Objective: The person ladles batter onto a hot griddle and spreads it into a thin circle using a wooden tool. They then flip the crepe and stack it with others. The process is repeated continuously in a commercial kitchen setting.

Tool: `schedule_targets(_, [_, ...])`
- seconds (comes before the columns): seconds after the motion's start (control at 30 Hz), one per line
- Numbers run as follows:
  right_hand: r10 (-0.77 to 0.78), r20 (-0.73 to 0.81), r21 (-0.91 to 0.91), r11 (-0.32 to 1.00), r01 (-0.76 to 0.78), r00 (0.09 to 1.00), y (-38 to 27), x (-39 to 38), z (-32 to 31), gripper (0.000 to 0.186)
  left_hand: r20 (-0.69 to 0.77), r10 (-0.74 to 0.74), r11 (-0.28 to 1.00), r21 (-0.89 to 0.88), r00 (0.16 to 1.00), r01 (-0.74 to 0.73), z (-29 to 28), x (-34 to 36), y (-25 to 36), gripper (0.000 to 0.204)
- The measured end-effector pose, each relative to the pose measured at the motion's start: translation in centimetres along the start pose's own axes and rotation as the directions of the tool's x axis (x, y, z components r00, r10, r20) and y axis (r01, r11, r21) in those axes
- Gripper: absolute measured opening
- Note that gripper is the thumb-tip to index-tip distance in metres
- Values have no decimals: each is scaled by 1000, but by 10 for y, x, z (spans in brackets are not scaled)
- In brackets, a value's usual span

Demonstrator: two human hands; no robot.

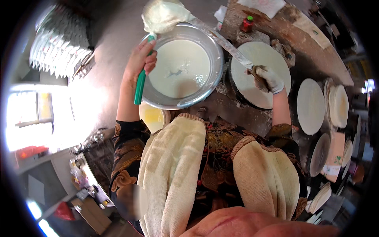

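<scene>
Green straight handle (140, 87) fills the left hand (141, 59), nearer the white paste (162, 16); white-gloved right hand (269, 79) grips a long metal blade (224, 42) slanting up-left.

The left grip (144, 59) holds a green handle (139, 87), the gloved right grip (269, 79) a long blade (221, 40).

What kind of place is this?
Probably a small flatbread or pancake workshop: a metal bowl of pale, batter-like liquid, a round plate-like surface with a pale layer beside it, and more pale round discs at the right.
</scene>
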State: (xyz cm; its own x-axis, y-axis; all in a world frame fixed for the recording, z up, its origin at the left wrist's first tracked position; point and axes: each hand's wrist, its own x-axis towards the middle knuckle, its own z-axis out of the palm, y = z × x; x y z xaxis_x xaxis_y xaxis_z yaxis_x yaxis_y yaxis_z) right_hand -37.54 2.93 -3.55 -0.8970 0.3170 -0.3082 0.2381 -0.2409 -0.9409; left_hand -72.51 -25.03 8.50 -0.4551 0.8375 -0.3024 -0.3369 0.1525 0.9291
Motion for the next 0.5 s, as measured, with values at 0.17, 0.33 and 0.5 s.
schedule_targets(0.17, [128,-159,138,985,-106,979,14,-67,25,42,600,-406,613,-380,689,692,35,73,-68,35])
schedule_targets(0.33, [141,-619,-90,964,-249,772,86,-258,-7,43,702,-451,509,-306,551,805,125,108,-109,30])
schedule_targets(0.5, [-349,-805,-465,873,-146,481,85,-348,15,41,691,-613,603,94,384,792,288,87,-128,15])
